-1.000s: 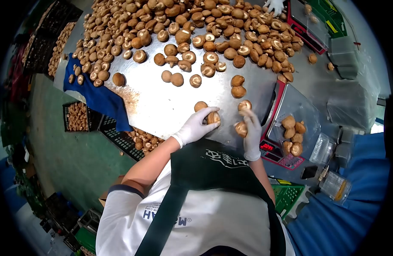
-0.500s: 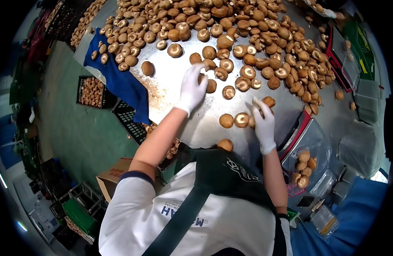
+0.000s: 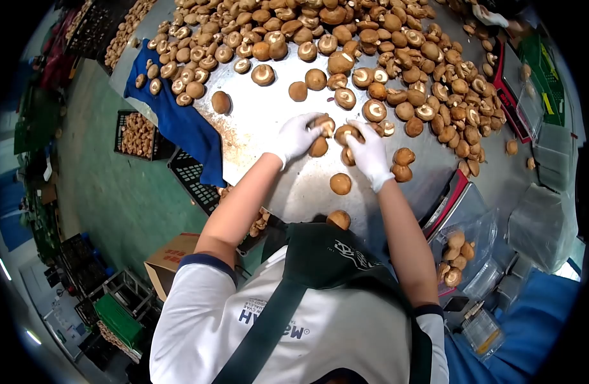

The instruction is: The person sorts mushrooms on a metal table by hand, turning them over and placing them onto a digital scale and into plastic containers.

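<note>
My white-gloved left hand [image 3: 299, 137] is closed on a brown shiitake mushroom [image 3: 322, 124] over the steel table [image 3: 243, 121]. Just below its fingertips lies another mushroom [image 3: 318, 147]. Close by on the right, my gloved right hand [image 3: 370, 152] has its fingers curled round a shiitake mushroom [image 3: 347, 133] with its pale underside partly showing. Against the lower side of that hand rests a further mushroom [image 3: 348, 157], partly covered by the fingers. A single mushroom [image 3: 340, 184] sits nearer my body, and two mushrooms [image 3: 403, 164] lie right of my right wrist.
A large heap of shiitake mushrooms [image 3: 422, 77] spreads across the back and right. Blue cloth [image 3: 192, 128] drapes the left table edge, above a black crate [image 3: 185, 179]. At right stands a red-edged scale [image 3: 448, 198] beside bagged mushrooms [image 3: 458, 256]. Another person's gloved hand [image 3: 490, 16] is far right.
My right hand has moved up and left, leaving two mushrooms together at right. My left hand has shifted slightly right and down with a mushroom; both hands are now close together.
</note>
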The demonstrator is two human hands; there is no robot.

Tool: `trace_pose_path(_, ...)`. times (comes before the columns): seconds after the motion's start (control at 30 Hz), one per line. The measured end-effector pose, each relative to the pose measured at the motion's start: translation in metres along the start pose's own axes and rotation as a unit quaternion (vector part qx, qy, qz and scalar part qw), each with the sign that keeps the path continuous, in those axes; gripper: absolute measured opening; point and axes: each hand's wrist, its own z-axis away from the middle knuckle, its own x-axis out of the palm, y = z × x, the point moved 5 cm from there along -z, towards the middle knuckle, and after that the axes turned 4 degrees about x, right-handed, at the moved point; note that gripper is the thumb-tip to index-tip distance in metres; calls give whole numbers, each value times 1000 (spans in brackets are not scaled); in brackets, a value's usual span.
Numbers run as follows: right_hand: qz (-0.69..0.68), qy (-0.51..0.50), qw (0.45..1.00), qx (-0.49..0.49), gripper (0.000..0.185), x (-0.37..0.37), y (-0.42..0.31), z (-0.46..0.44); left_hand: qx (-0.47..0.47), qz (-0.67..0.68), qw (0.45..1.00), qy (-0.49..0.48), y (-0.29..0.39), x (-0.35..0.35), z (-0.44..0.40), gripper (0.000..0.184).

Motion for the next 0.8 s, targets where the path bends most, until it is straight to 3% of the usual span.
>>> trace_pose_path(0.03, -63, -26, 997, 27, 36, 1, 10, 7, 40, -12, 999, -9, -2, 6, 3, 40)
trace_pose_path(0.1, -60, -15, 998, 31, 37, -9, 3, 27, 127, -119, 985, 10, -1, 10, 8, 36)
trace_pose_path(0.17, -154, -26, 988, -2, 33, -12, 9, 40, 108, -78, 989, 57, 20, -5, 7, 35)
trace_pose_path(0.2, -195, -32, 980, 27, 34, -15, 14, 45, 99, -56, 990, 81, 28, -12, 3, 34)
trace_pose_path(0.23, -235, -37, 970, 57, 34, -18, 18, 50, 168, -144, 961, 163, 26, -19, -10, 35)
trace_pose_path(0.3, -297, -36, 949, 96, 35, -23, 21, 55, 217, -192, 924, 249, 43, -32, -30, 45)
trace_pose_path(0.37, -342, -18, 932, 116, 36, -31, 21, 59, 184, -320, 894, 252, 36, -31, -58, 54)
trace_pose_path(0.4, -344, -7, 931, 121, 38, -35, 25, 59, 147, -290, 928, 179, 20, -28, -77, 61)
trace_pose_path(0.43, -369, 2, 920, 132, 38, -41, 24, 60, 149, -307, 919, 200, 13, -28, -87, 60)
trace_pose_path(0.5, -421, 22, 894, 154, 37, -51, 11, 66, 122, -287, 939, 142, 26, -35, -86, 60)
trace_pose_path(0.63, -447, 3, 889, 97, 42, -63, 4, 71, 210, -193, 945, 161, 41, -25, -50, 58)
trace_pose_path(0.67, -475, -4, 873, 111, 43, -62, 5, 73, 130, -163, 972, 111, 56, -24, -32, 59)
trace_pose_path(0.7, -488, -9, 865, 116, 43, -62, 7, 75, 183, -76, 973, 120, 39, -12, -27, 62)
trace_pose_path(0.77, -514, -22, 849, 124, 43, -61, 10, 77, 21, 198, 980, -6, 61, 1, 10, 63)
trace_pose_path(0.8, -508, -17, 852, 125, 43, -61, 9, 79, 10, 311, 949, -41, 55, 15, 18, 64)
